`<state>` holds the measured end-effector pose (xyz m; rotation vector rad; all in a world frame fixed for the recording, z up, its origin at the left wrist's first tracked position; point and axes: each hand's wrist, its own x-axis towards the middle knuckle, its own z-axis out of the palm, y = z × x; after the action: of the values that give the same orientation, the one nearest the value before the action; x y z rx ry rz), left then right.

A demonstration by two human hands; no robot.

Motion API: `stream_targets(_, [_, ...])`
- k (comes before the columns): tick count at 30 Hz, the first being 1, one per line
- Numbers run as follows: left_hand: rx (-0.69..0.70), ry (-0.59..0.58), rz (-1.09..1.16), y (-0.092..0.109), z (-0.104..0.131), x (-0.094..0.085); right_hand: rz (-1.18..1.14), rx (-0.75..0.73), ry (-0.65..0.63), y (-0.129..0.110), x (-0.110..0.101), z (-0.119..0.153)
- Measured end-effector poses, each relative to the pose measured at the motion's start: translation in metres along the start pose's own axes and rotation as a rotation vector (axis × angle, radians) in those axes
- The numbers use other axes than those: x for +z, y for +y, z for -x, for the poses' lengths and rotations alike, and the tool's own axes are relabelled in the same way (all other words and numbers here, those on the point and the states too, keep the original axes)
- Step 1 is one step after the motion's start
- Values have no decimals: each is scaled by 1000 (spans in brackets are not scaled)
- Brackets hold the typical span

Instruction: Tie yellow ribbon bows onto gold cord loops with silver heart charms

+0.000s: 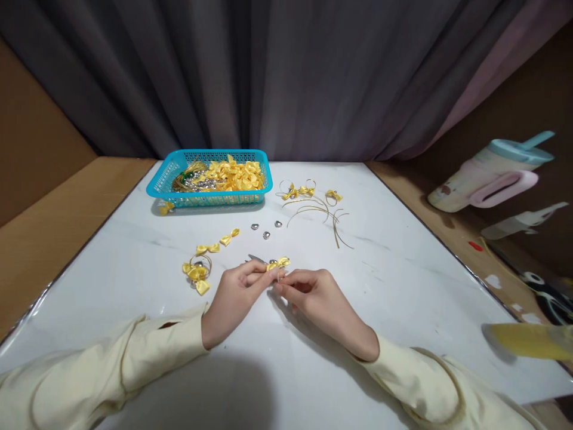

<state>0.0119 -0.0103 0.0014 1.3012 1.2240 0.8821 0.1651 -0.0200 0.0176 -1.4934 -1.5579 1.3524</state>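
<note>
Cream sleeves (156, 352) lie nearest to me, reaching up from the lower corners of the frame. Beyond them the white desk (394, 257) spreads back towards a dark curtain (290, 71) across the top. On its far left part, upper left of centre, sits the blue basket (210, 194), holding a heap of yellow bows and silvery pieces; at the right edge stands a lidded tumbler (481, 173).

Both hands meet just below the centre of the frame. With my left hand (239, 291) I pinch a yellow bow (283, 261), thumb and forefinger brought together on it. With my right hand (320, 295) I have thumb and forefinger drawn nearly together on a thin strand (279, 276), whose far end I cannot make out.

What matters is how the bow lies: just beyond my meeting fingertips, its long axis running roughly across the frame, right end a little higher. My left grip touches it and is the nearer; the right is just below it.

Gold cords (336, 230) lie right of centre, well apart from my fingers. Smallest, three silvery beads (266, 235) rest above my left hand.
</note>
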Motion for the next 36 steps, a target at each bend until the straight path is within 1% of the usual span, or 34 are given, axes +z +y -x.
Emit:
stream_targets(3, [19, -9, 48, -1, 0, 0, -6, 26, -14, -2, -2, 1])
stream_targets(10, [2, -17, 43, -1, 0, -1, -27, 13, -16, 0, 0, 2])
stream_targets(12, [3, -28, 24, 0, 0, -1, -33, -2, -21, 1, 0, 2])
stream_targets(16, [-19, -56, -5, 0, 0, -1, -8, -75, -16, 3, 0, 1])
stream_targets(21, [-11, -77, -13, 0, 1, 0, 48, -81, -53, 5, 0, 0])
stream_targets(27, [-1, -124, 21, 2, 3, 1, 99, -108, -54, 7, 0, -1])
stream_targets(30, [2, -116, 15, 0, 3, 2, 98, -104, -47, 7, 0, -1])
stream_targets(36, [-59, -98, 31, -2, 3, 4, 84, -81, -57, 7, 1, 0])
